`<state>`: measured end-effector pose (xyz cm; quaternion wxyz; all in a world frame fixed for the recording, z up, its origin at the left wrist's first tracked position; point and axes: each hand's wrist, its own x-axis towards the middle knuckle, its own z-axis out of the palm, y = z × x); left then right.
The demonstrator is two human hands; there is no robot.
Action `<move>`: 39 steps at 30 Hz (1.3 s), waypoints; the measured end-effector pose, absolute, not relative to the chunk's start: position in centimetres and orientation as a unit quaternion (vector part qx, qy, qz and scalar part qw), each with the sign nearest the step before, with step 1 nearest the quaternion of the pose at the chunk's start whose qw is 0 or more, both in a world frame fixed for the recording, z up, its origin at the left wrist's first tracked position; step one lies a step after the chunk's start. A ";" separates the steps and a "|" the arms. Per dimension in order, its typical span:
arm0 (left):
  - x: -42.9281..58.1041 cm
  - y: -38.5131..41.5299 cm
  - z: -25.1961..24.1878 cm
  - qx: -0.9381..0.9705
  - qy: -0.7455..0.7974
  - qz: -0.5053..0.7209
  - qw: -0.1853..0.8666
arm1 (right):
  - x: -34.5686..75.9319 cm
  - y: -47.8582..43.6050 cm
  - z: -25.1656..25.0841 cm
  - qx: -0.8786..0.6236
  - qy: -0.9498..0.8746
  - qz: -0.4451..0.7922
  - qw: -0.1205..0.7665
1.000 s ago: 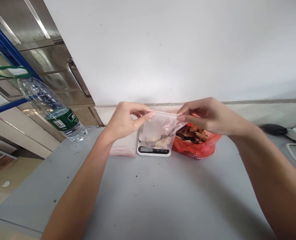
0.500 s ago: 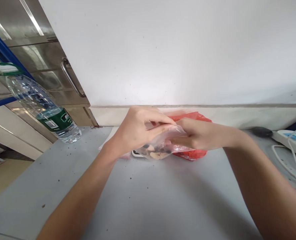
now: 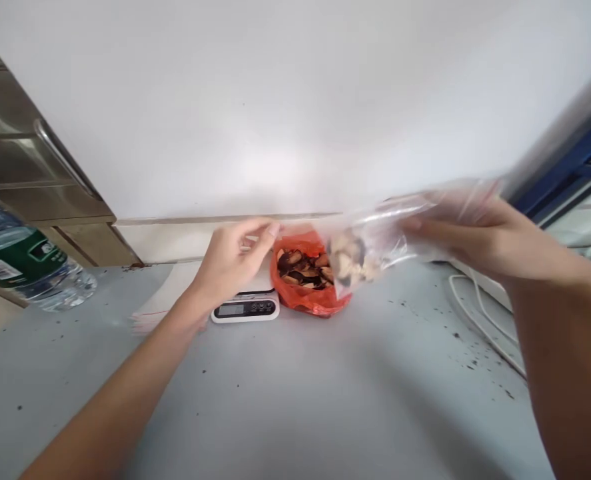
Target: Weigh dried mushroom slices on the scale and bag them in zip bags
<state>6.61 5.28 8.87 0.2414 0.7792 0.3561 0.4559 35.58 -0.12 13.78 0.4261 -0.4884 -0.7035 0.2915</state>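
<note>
My right hand (image 3: 468, 230) is closed on the top end of a clear plastic zip bag (image 3: 385, 223). Slices that look like dried mushroom (image 3: 348, 257) sit in the bag's low end, which tilts down to the left, slightly blurred. Under and beside it stands an opened red plastic bag (image 3: 312, 303) holding more dark-edged dried slices (image 3: 302, 267). My left hand (image 3: 238, 257) hovers over a white kitchen scale (image 3: 245, 310), thumb and forefinger loosely bent with a gap between them, holding nothing visible. Hand and wrist hide part of the scale's top.
A stack of flat clear bags (image 3: 160, 303) with red edges lies left of the scale. At the left stands a large water bottle (image 3: 30, 260). White cables (image 3: 485, 327) run along the right side of the grey table (image 3: 295, 400). A white wall (image 3: 285, 107) rises behind.
My left hand has let go of the zip bag and moved left. My right hand has carried the bag right and up, uncovering the red bag and scale. The view has shifted right.
</note>
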 end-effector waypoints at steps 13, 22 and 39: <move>10.6 3.0 5.1 0.943 0.263 0.175 0.102 | 41.9 0.4 1.5 -0.545 -0.792 -0.066 0.266; 10.2 2.3 6.4 0.923 0.322 0.172 0.118 | 40.5 1.7 1.2 -0.550 -0.822 0.124 0.080; 8.6 2.8 6.8 0.934 0.321 0.085 0.131 | 30.7 4.1 12.1 -0.755 -0.645 0.031 0.113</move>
